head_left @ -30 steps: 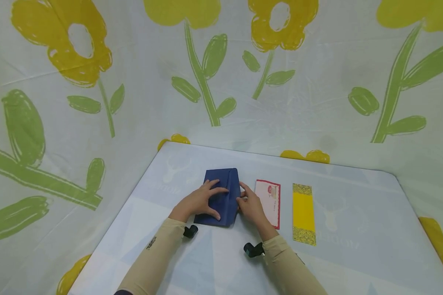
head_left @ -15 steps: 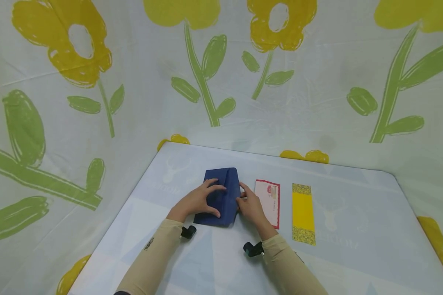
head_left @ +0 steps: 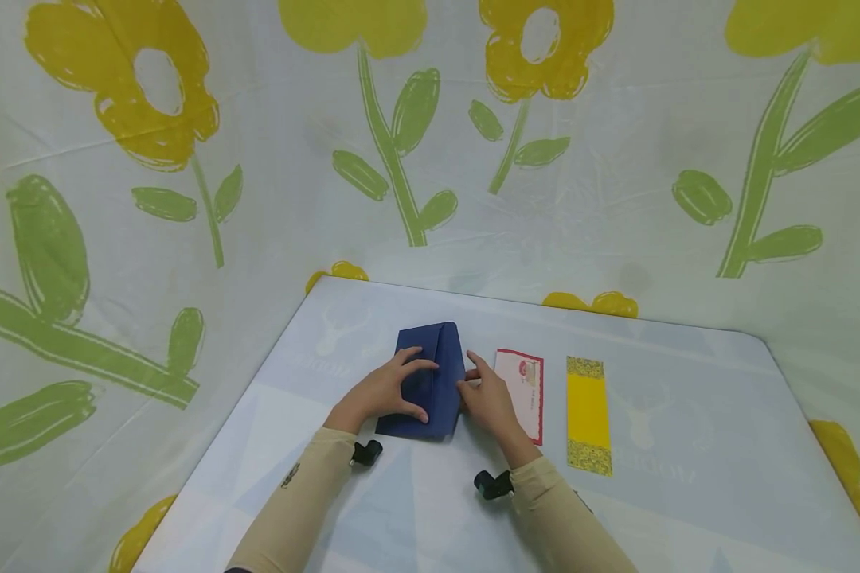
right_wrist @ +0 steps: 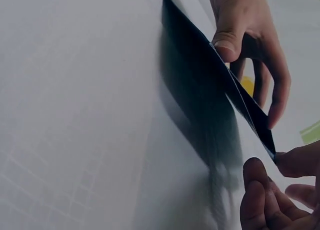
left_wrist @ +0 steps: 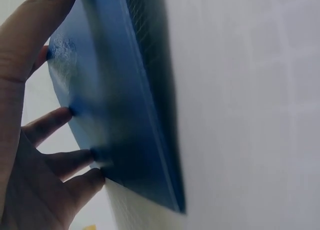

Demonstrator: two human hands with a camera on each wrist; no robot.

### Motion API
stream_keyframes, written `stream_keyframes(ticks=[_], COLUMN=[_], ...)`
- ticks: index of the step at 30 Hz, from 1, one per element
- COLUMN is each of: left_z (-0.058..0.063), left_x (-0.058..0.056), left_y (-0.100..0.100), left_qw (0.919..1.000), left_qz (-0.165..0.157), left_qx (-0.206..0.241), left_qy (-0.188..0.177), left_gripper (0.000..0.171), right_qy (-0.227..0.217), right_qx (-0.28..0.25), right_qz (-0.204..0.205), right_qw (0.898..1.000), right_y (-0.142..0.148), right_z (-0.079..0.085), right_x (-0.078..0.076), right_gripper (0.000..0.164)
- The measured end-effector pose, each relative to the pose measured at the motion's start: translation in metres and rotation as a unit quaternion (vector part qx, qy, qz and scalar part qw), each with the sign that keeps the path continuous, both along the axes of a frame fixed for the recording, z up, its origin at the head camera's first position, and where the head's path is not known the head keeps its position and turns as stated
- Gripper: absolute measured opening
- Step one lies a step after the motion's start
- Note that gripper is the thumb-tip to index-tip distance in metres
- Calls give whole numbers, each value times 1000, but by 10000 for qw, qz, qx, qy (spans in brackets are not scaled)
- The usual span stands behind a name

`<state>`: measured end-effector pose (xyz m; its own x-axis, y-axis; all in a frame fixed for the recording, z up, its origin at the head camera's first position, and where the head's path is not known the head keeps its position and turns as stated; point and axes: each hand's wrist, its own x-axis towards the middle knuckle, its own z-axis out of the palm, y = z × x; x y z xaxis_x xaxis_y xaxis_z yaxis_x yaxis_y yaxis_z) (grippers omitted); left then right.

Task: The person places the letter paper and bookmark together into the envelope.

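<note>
A dark blue envelope (head_left: 446, 382) lies in the middle of the head view, its flap side on the right tilted up off the table. My left hand (head_left: 383, 391) is spread over the envelope, fingertips and thumb resting on its body. In the left wrist view, the fingers (left_wrist: 82, 187) of that hand reach to the blue paper. At the flap's right edge, my right hand (head_left: 489, 402) pinches the paper between thumb and fingers, the index finger raised off it. The right wrist view shows the envelope (right_wrist: 200, 64) edge-on, with its flap tip at the right hand's fingertips.
A white card with a red border (head_left: 519, 398) lies just right of the right hand, partly covered by it. Farther right is a yellow strip with patterned ends (head_left: 588, 414). The pale table (head_left: 688, 398) stands against a flower-printed curtain (head_left: 602, 207).
The envelope's flap side has tilted up slightly more, toward the left. My right index finger has lifted away from the flap edge. The left hand has shifted very slightly left.
</note>
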<state>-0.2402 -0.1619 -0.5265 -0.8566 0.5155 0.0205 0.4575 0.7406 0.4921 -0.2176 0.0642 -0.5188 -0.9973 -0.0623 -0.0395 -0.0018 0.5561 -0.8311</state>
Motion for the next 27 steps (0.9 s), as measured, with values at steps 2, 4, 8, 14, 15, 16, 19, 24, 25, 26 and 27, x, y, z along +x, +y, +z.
stream_keyframes(ticks=[2, 4, 8, 14, 15, 16, 19, 24, 25, 26, 27], left_z=[-1, -1, 1, 0, 0, -1, -1, -1, -1, -1, 0], left_x=[0, 1, 1, -1, -1, -2, -2, -2, -2, -2, -2], left_y=[1, 1, 1, 0, 0, 1, 1, 2, 2, 3, 3], left_qw=[10000, 9999, 9997, 9999, 9999, 9999, 9999, 9999, 9999, 9999, 9999], left_qz=[33, 88, 196, 166, 163, 160, 156, 156, 152, 153, 155], left_qx=[-8, -15, -1, 26, 23, 30, 21, 39, 38, 19, 12], left_qy=[-3, -47, -140, -41, -15, 0, 40, 36, 42, 53, 63], left_gripper=[88, 88, 89, 89, 89, 89, 89, 90, 90, 90, 90], right_qy=[-13, 24, 29, -153, -186, -195, -209, -319, -378, -409, -451], right_qx=[23, -6, -75, 5, 0, 14, 32, 31, 17, 14, 27], right_qz=[-116, -206, -372, -670, -716, -736, -820, -968, -1032, -1069, -1118], right_qw=[9999, 9998, 9993, 9976, 9973, 9971, 9964, 9948, 9939, 9934, 9927], right_y=[3, 8, 21, 47, 51, 55, 67, 84, 87, 90, 93], right_z=[3, 5, 10, 16, 16, 15, 14, 15, 15, 16, 17], right_x=[1, 2, 3, 4, 4, 4, 5, 7, 8, 8, 9], right_gripper=[59, 58, 57, 60, 60, 61, 61, 63, 64, 64, 64])
